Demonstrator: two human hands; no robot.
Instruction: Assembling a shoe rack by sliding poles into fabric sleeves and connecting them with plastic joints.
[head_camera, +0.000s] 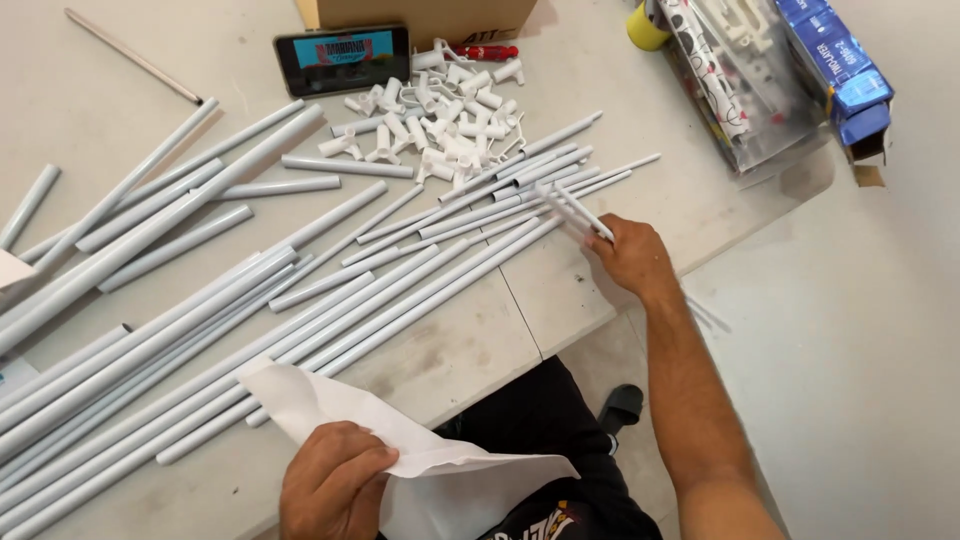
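1. Right hand (630, 258): fingers clenched around a small bunch of thin white plastic rods (575, 212), which stick out up-left from the fist over the white tabletop (560, 290). Hand sits at the table's near edge, well right of the phone.
2. Left hand (335, 485): fingers pinched on a creased white paper sheet (440, 465). Sheet's upper corner lies on the table near-edge, rest hangs over the person's lap. Well below the phone in frame.
3. Landmark: black smartphone w/ lit screen (342, 58), propped against a brown cardboard box (430, 15) at the table's far side.
4. Just right of the phone: heap of small white plastic pipe connectors (440, 110), loosely piled. Small red object (488, 52) at the heap's far edge, touching the box base; can't tell what it is.
5. Below/right of the phone: fan of short thin white tubes (520, 185), running diagonally, their ends near the held rods.
6. Below/left of the phone: long light-grey plastic pipes (180, 330), many, laid roughly parallel on a diagonal, several touching.
7. Far left of the phone: thin metal rod (130, 55) lying alone on the table.
8. Far right of the phone: clear plastic bag w/ patterned contents (735, 75) and a blue carton (835, 60) beside it; yellow roll (645, 28) at the bag's left end.
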